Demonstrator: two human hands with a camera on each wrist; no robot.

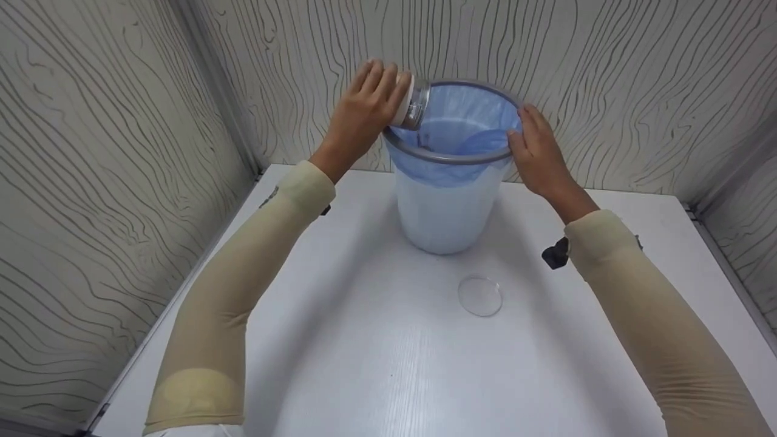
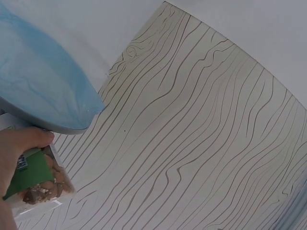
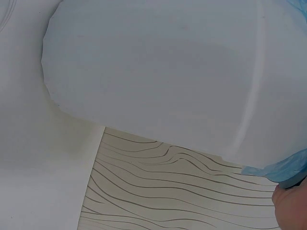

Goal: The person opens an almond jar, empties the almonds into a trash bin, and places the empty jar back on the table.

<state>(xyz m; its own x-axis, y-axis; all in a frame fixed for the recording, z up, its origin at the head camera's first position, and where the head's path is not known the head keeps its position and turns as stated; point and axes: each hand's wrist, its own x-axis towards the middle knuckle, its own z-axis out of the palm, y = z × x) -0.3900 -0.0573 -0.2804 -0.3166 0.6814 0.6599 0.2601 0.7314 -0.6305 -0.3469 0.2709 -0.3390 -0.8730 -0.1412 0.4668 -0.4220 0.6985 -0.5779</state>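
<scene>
My left hand grips a clear jar and holds it tipped on its side over the left rim of a white trash can. In the left wrist view the jar shows a green label and brown, nut-like pieces inside. A few dark bits appear below its mouth, inside the blue bag that lines the can. My right hand holds the can's grey rim on the right, thumb toward the inside. From the right wrist, only part of that hand shows at the rim.
A clear round lid lies on the white table in front of the can. Wood-grain patterned panels stand behind the table and at both sides.
</scene>
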